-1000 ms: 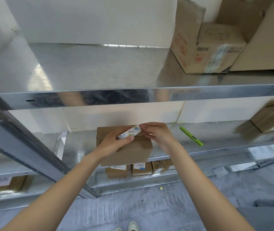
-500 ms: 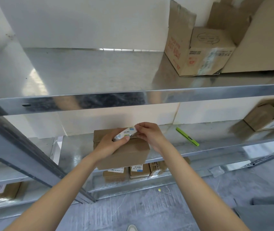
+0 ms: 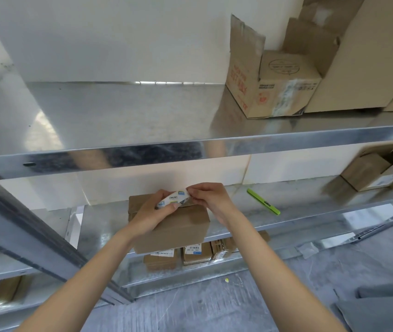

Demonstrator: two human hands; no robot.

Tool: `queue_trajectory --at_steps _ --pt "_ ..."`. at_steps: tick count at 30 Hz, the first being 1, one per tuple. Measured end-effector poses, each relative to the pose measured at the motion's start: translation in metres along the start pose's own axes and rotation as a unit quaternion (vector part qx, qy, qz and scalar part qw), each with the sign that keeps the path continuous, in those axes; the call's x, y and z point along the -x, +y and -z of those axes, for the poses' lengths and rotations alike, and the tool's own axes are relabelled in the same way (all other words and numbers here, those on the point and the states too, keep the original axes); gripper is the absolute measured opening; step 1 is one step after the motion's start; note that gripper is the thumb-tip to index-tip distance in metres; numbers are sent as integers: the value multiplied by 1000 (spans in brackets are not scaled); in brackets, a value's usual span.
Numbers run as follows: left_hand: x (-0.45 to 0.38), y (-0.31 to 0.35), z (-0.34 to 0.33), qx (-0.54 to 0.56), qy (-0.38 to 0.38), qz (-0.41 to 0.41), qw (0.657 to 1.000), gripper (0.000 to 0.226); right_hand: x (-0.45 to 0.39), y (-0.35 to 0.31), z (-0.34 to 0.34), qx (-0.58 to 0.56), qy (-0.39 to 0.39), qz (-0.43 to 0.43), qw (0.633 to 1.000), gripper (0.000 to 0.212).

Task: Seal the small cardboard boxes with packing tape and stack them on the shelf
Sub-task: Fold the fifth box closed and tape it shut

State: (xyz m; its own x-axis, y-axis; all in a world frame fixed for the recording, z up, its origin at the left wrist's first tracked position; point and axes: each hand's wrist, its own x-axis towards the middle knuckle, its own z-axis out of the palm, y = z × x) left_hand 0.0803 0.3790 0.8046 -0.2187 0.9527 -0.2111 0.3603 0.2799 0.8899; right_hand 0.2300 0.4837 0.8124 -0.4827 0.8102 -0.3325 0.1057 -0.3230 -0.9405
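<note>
Head view shows a small brown cardboard box (image 3: 174, 226) sitting on the middle shiny metal shelf (image 3: 310, 212), close to its front edge. Just above the box top, the left hand (image 3: 153, 212) holds a white roll of packing tape (image 3: 172, 200) with blue marks, fingers curled round it. The right hand (image 3: 208, 198) pinches the edge of the roll with its fingertips. The two hands are close together, both on the tape.

To the right on the same shelf lies a bright green pen-shaped tool (image 3: 263, 205), well apart from the box. More small brown boxes with white labels (image 3: 196, 252) sit on the shelf below. A big open cardboard box with red print (image 3: 272, 89) stands on the top shelf.
</note>
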Motion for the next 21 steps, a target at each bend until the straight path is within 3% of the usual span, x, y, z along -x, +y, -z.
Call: queue_trajectory --at_steps 5,8,12,16,21 --pt "4 -5 -2 29 -13 4 999 21 0 -7 3 -31 -20 -68 997 4" --pt "5 -5 -4 45 5 12 999 32 -4 -10 1 57 -13 -37 998 12" --pt "3 -5 -4 32 7 9 999 19 -6 -6 -6 155 10 5 988 13" --pt "2 -4 -3 40 15 4 999 21 -4 0 -11 211 -15 10 977 14" --pt "0 -5 -5 31 19 11 999 23 10 -6 3 79 -39 15 996 13"
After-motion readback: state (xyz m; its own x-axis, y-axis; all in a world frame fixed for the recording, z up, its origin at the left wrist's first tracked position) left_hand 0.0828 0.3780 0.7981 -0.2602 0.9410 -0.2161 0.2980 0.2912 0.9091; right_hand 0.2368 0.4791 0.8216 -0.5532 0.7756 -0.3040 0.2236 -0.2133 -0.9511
